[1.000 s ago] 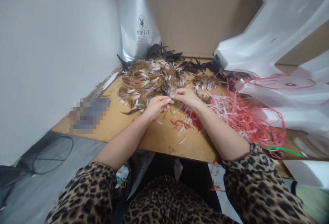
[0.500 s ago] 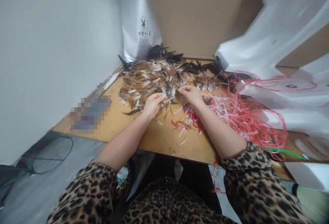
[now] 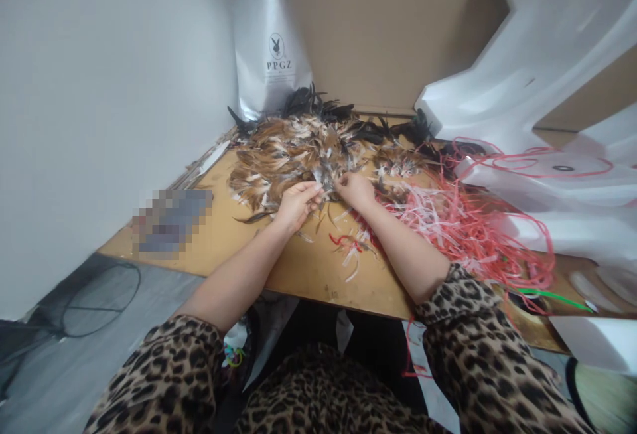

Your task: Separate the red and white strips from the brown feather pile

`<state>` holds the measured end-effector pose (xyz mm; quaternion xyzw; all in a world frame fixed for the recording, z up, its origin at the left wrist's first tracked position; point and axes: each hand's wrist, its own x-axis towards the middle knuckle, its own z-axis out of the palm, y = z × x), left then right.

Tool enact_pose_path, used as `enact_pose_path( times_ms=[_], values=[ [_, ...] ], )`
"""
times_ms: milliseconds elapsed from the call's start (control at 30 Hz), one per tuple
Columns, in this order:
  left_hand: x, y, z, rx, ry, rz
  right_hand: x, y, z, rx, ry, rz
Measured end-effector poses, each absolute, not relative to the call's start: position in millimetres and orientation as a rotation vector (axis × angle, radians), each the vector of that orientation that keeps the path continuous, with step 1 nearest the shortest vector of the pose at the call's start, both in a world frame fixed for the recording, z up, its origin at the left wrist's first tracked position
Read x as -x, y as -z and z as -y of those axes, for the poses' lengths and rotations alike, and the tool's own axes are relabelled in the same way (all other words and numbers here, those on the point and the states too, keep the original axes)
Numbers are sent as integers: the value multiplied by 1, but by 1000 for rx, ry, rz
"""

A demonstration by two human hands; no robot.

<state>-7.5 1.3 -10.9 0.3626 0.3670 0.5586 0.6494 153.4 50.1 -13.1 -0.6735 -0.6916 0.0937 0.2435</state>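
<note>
A broad heap of brown and white feathers [image 3: 279, 155] covers the middle of the tabletop, with black feathers [image 3: 318, 107] along its back edge. My left hand [image 3: 299, 204] is at the heap's front edge, thumb and fingers pinched on a small pale feather [image 3: 319, 175]. Close to its right, my right hand [image 3: 355, 192] is bent inward with its fingertips pressed together among the feathers. What those fingertips grip is too small to make out. A tangle of pink, red and white strips [image 3: 462, 228] lies to the right of my right forearm.
A silver-white printed bag [image 3: 271, 49] stands behind the heap by the wall. White foam-like pieces [image 3: 517, 175] crowd the right side. A blurred-out flat item [image 3: 174, 221] lies at the table's left. Loose red and white bits [image 3: 351, 248] are scattered near the front edge [image 3: 338, 298].
My right hand has moved left and slightly down, closer to my left hand, and its forearm has shifted left too. My left hand has stayed nearly still, still pinching.
</note>
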Motion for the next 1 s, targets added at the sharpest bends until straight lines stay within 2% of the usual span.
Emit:
enact_pose_path(
  times_ms=[100,300,400,500,733,1000],
  values=[
    [8,11,-1,-828,-1271,-829,-158,15,-54,1698,-487,1789],
    [10,9,0,-798,-1254,-815,-169,2,-48,1254,-1215,1351],
    [10,9,1,-784,-1221,-812,-172,-10,-39,1140,-1406,1304],
    [10,8,1,-761,-1196,-806,-171,-16,-32,1072,-1443,1360],
    [12,8,-1,-687,-1220,-811,-162,-9,-28,1132,-1260,1514],
    [13,9,-2,-705,-1266,-830,-161,-14,-24,1191,-1337,1594]
  ],
)
